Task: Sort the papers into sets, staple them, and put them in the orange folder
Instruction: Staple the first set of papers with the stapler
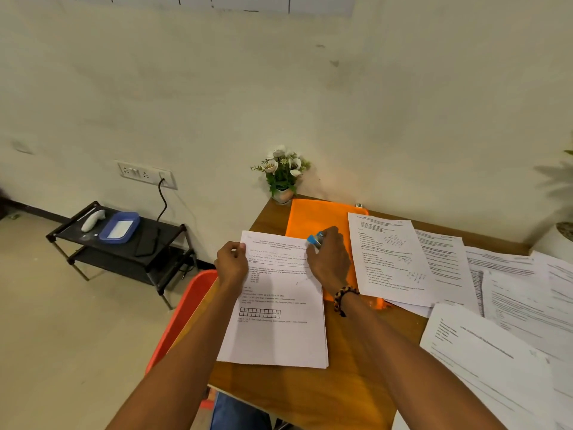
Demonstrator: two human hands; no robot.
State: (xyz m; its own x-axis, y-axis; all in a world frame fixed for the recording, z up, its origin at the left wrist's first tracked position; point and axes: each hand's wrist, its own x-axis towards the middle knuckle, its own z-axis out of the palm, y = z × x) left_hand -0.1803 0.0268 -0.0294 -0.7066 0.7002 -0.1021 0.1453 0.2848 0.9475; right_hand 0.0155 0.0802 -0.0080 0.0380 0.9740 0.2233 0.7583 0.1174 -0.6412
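Observation:
A set of printed papers (276, 324) lies on the wooden table (350, 377) in front of me. My left hand (231, 263) pinches the set's top left corner. My right hand (328, 257) grips a blue stapler (315, 239) at the set's top right corner. The orange folder (313, 218) lies flat behind the set, partly under my right hand and the neighbouring sheets. More printed papers (390, 259) lie spread to the right.
A small pot of white flowers (283, 175) stands at the table's far corner against the wall. Loose sheets (521, 305) cover the table's right side. An orange chair (183, 315) sits left of the table. A black rack (124, 240) stands further left on the floor.

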